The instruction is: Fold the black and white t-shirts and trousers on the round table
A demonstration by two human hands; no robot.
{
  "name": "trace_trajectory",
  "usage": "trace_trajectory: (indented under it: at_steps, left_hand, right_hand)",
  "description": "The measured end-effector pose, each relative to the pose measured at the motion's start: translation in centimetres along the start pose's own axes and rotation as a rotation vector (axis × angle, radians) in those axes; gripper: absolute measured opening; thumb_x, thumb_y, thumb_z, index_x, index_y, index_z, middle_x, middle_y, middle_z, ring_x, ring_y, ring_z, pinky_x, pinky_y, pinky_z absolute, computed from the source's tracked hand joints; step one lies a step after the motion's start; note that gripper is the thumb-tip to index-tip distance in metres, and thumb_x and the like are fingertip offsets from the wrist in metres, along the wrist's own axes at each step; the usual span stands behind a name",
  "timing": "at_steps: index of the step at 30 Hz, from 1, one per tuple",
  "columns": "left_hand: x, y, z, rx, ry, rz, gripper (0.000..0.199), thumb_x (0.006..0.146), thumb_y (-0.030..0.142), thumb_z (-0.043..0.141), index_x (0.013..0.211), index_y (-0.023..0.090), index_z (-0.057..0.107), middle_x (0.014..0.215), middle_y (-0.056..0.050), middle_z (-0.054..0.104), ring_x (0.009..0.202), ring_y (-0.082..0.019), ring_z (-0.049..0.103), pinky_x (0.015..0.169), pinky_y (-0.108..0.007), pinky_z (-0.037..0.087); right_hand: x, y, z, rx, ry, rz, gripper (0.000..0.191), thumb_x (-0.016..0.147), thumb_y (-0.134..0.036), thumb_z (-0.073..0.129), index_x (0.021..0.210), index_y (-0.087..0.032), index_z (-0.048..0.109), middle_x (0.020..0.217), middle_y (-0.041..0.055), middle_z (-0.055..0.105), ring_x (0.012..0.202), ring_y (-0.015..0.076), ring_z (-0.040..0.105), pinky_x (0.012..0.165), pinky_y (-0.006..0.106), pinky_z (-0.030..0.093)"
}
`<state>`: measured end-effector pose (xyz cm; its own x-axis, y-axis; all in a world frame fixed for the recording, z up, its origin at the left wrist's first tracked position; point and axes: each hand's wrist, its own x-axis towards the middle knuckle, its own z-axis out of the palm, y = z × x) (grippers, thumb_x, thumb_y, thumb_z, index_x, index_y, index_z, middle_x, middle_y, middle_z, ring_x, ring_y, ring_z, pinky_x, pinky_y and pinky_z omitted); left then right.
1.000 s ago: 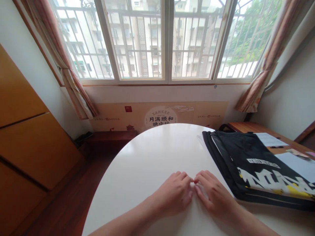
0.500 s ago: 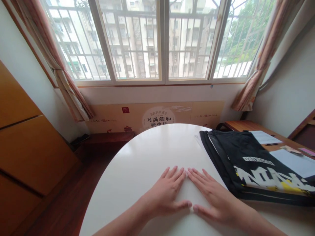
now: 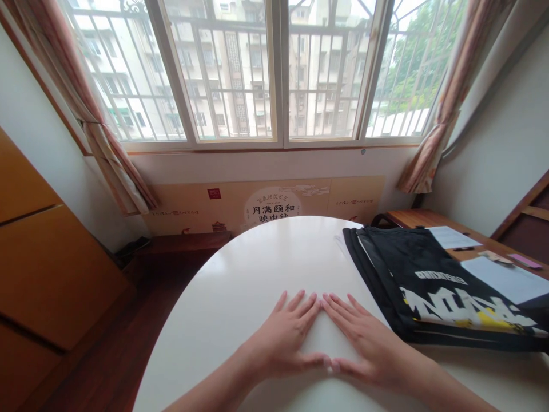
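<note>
Both of my hands lie palm down on a round white table (image 3: pixel 214 320). My left hand (image 3: pixel 288 332) has its fingers spread and holds nothing. Beside it, my right hand (image 3: pixel 364 337) is flat too, with nothing in it. The two thumb tips meet or nearly meet, and so do the index fingertips, leaving a patch of white tabletop framed between them. To the right of my right hand lies a stack of folded black fabric (image 3: pixel 407 252) with white and yellow print.
Behind the fabric, a wooden desk (image 3: pixel 403 217) holds papers (image 3: pixel 501 277) and a pink item (image 3: pixel 524 261). A printed banner (image 3: pixel 180 212) runs under the barred window. An orange-brown cabinet (image 3: pixel 51 274) stands at the left.
The thumbs and index fingertips have come slightly closer together. The view has shifted a little, so the fabric and window appear further left.
</note>
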<state>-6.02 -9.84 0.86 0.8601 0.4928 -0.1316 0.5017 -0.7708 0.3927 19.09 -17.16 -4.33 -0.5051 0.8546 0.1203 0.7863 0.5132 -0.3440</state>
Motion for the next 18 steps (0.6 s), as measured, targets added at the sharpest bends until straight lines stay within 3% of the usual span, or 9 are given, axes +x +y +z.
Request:
trace_trajectory:
  at_steps: [6, 18]
  left_hand:
    - [0.03, 0.03, -0.25, -0.005, -0.016, -0.002, 0.106, 0.090, 0.079, 0.057, 0.170, 0.027, 0.011, 0.174, -0.015, 0.016, 0.161, -0.042, 0.011, 0.123, -0.078, 0.002]
    - [0.14, 0.37, -0.44, 0.002, -0.038, -0.022, 0.105, 0.091, 0.079, 0.056, 0.170, 0.026, 0.013, 0.174, -0.013, 0.015, 0.162, -0.041, 0.009, 0.124, -0.076, 0.001]
  right_hand:
    - [0.21, -0.26, -0.29, 0.021, -0.023, 0.018, 0.095, 0.099, -0.069, 0.055, 0.170, -0.023, 0.011, 0.173, 0.0141, 0.022, 0.161, 0.0350, 0.021, 0.130, 0.064, 0.011]
    - [0.11, 0.07, -0.04, 0.034, -0.004, 0.014, 0.096, 0.099, -0.070, 0.055, 0.170, -0.022, 0.012, 0.173, 0.0148, 0.024, 0.161, 0.0346, 0.021, 0.130, 0.064, 0.011]
